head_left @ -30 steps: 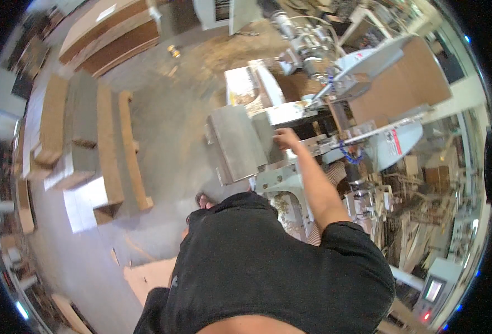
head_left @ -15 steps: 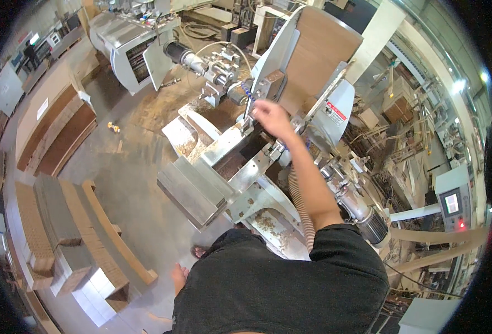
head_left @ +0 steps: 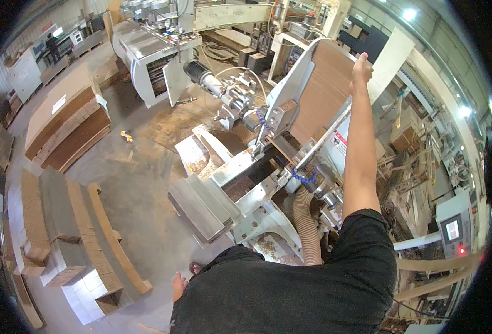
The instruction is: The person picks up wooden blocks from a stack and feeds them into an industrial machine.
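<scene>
My right arm stretches far forward over the machine. My right hand point(head_left: 361, 73) is at the upper right edge of a stack of brown boards point(head_left: 329, 75) held in a sloping metal rack; its fingers look curled, and whether they grip anything is hidden. Low at my left side hangs my left hand point(head_left: 179, 285), fingers loosely apart with nothing in them. Below the rack lie the machine's metal rails point(head_left: 257, 189), with a blue jointed hose point(head_left: 304, 177) alongside. A stepped grey metal block point(head_left: 204, 209) sits at the near end.
Stacks of curved wooden pieces point(head_left: 82, 228) stand on the floor to the left, more boards point(head_left: 68, 119) behind them. A ribbed duct hose point(head_left: 306, 228) runs beside the machine. On the right, a control box point(head_left: 454, 225) has a lit screen. A small yellow object point(head_left: 125, 136) lies on the floor.
My right hand has moved from the small block above the rails up to the far right edge of the board stack, the arm straightening. My left hand stays low at my side.
</scene>
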